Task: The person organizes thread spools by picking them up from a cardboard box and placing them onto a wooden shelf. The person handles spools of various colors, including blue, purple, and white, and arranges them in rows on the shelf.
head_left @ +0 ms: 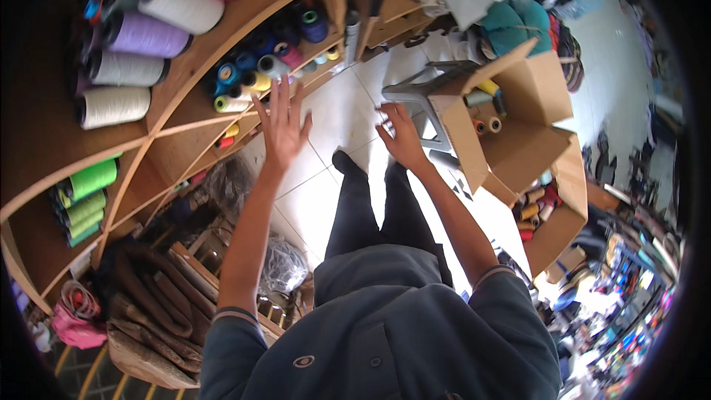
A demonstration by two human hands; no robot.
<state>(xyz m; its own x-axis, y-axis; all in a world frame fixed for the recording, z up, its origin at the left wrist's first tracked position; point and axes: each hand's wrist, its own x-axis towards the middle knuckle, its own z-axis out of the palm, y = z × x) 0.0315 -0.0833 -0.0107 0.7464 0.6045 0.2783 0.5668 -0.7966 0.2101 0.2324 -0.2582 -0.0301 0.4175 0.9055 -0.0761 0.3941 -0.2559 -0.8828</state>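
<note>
Wears, closest to the camera and below both hands, a dark grey-blue short-sleeved shirt (pixel 385 341). Stands in black trousers (pixel 352 215) on a pale tiled floor (pixel 322 155), continuing between the hands and beyond. Stretches the left hand (pixel 284 133) forward, back toward the camera, with fingers long and fanned apart. Overlaps with those fingertips, as seen from above, small thread spools (pixel 258 81) in yellow, white and blue on a lower tier of wooden shelving (pixel 167 159); impossible to say whether touching them or only near. Holds the right hand (pixel 404 141) roughly level with the left and well apart from it, curled at the fingers, with thumb and forefinger separated; cannot tell whether pinching anything small there. Has, left of the left hand on a higher shelf, large thread cones (pixel 152 35) in pink, white, purple, grey and cream, and farther down that side, green spools (pixel 92 178) in a compartment. Has, below the left hand, a clear plastic bundle (pixel 284 267) and, to its left, folded brown cloth (pixel 159 292). Has, just right of the right hand, a grey stool (pixel 404 91), then an open cardboard box (pixel 459 130) with several spools inside, and, lower right, a second box (pixel 563 230) with red, yellow and white spools.
</note>
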